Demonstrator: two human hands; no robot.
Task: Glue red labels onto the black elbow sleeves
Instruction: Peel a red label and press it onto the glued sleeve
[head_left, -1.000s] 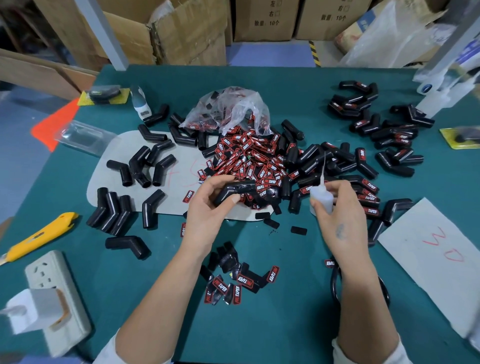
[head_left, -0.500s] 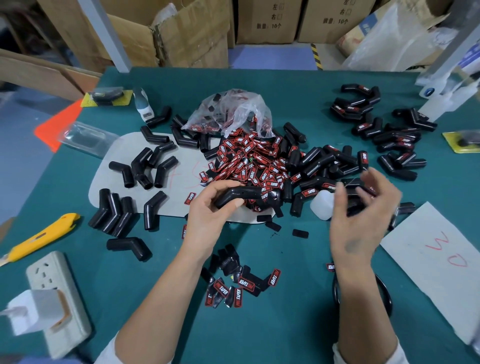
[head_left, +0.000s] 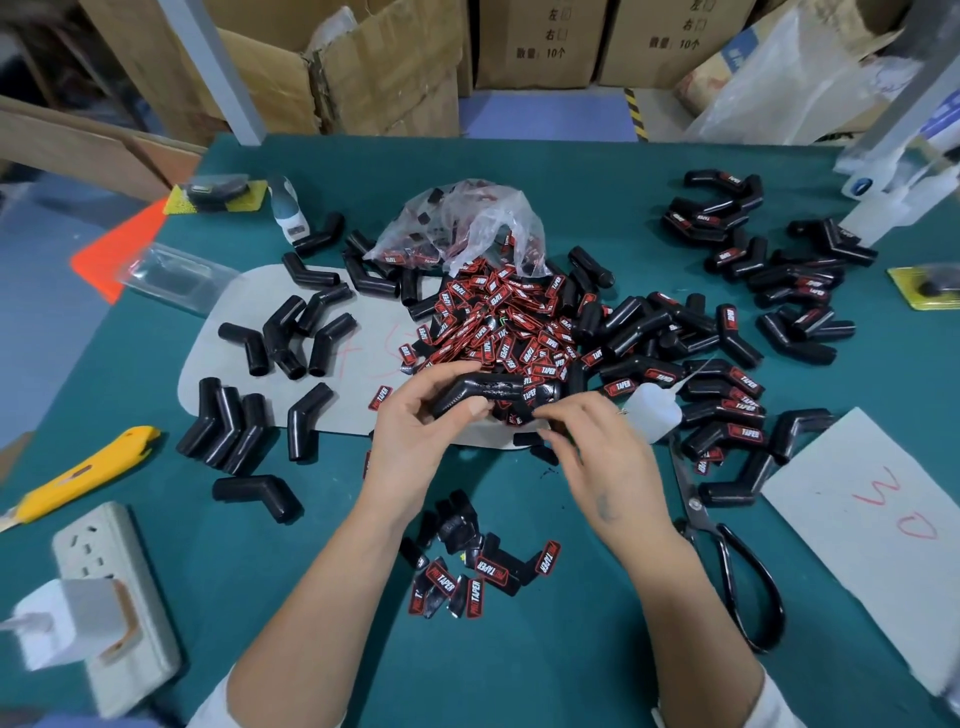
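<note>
The right hand (head_left: 605, 457) no longer holds the glue bottle (head_left: 655, 413), which now lies on its side on the bench (head_left: 322, 545) just beside that hand. The right hand has come in from the labelled sleeves, its fingertips (head_left: 545, 413) now at the label pile (head_left: 511, 332), close to the elbow sleeve (head_left: 475, 395) gripped by the left hand (head_left: 415, 441).

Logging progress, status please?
Left hand grips elbow sleeve. Right hand reaches label pile, grip unclear. Glue bottle set down. Nothing blocking.
</note>
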